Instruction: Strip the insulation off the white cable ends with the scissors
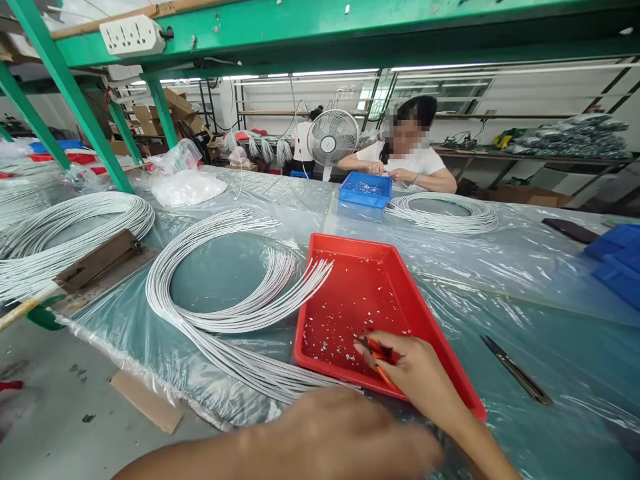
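Note:
My right hand (400,363) is wrapped round small orange-handled pliers (383,363) over the near part of a red tray (440,327). White scraps lie scattered on the tray's bottom. Blurred and close to the camera, my left hand (345,437) is at the bottom centre, beside the near ends of a bundle of white cables (240,363); its fingers are smeared, and whether it holds anything does not show. The bundle loops round to the left of the tray, and some cable ends (320,270) reach over the tray's left edge.
A metal cutting tool (517,370) lies right of the tray. More cable coils (125,207) are at the left, near a brown metal block (100,260). Across the table a person (415,160) works by a blue tray (365,200). A fan (333,137) stands behind; green frame posts (75,100) rise at left.

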### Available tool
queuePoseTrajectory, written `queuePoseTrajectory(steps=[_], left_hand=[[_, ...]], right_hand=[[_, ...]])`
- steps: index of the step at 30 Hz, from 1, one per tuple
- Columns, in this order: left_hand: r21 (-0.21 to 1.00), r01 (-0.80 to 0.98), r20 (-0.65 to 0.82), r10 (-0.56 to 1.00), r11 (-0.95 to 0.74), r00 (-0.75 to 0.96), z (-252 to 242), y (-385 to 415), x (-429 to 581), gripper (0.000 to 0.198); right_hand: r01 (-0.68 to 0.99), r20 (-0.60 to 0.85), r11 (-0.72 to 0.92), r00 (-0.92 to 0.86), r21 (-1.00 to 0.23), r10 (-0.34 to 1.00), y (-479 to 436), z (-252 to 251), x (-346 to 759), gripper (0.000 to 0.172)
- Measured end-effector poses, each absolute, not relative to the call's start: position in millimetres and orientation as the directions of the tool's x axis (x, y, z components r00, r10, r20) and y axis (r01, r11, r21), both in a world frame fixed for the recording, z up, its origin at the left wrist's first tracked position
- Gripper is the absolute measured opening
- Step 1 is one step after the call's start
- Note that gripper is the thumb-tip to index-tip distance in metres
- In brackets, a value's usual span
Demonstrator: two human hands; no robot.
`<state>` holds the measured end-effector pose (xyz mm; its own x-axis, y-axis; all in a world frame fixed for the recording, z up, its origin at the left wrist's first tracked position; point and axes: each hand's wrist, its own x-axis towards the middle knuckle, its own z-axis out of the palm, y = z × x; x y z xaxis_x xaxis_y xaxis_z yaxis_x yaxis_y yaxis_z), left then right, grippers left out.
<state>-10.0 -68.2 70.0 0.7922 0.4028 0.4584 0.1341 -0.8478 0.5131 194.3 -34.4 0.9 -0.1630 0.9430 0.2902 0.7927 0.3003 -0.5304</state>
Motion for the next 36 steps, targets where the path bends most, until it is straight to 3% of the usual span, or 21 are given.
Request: queuePoseTrajectory(steps=[2, 5, 11, 18, 23, 29, 36], left_hand=[[0.329, 0.340, 0.524, 0.470, -0.881, 0.710, 65.7, -44.6, -8.7, 0.031], [0.290, 0.696, 0.374, 0.747, -0.657, 0.550, 49.9, -1.5, -0.9, 0.029], [0.185, 0.821, 0.346, 0.817, -0.541, 0.461, 23.5, 54.0, 16.4, 0.020], [0.205, 0.832, 0.377, 0.826, -0.515, 0.418, 15.9, 64.8, 20.9, 0.022], [0.351, 0.767, 0.442, 0.817, -0.537, 0.370, 20.3, 43.5, 15.5, 0.027], [0.495, 0.638, 0.501, 0.794, -0.590, 0.345, 22.7, 2.2, 8.3, 0.013], [0.485, 0.460, 0.605, 0.665, -0.744, 0.438, 11.4, -14.2, 5.5, 0.018]], right_hand=[[0.775, 0.288, 0.330, -0.199, -0.539, 0.937, -34.9, 2.4, 192.6, 0.015], [0.762, 0.296, 0.340, -0.202, -0.551, 0.934, -35.3, 1.4, 191.2, 0.021], [0.747, 0.289, 0.327, -0.186, -0.579, 0.939, -34.4, -3.1, 190.8, 0.028], [0.699, 0.265, 0.289, -0.146, -0.654, 0.953, -33.1, -1.8, 190.0, 0.030], [0.592, 0.263, 0.237, -0.044, -0.770, 0.964, -30.8, 6.1, 183.9, 0.024], [0.383, 0.260, 0.218, 0.059, -0.897, 0.964, -23.2, 26.1, 173.2, 0.024], [0.322, 0.318, 0.272, 0.100, -0.907, 0.943, -20.0, 37.4, 163.3, 0.019]])
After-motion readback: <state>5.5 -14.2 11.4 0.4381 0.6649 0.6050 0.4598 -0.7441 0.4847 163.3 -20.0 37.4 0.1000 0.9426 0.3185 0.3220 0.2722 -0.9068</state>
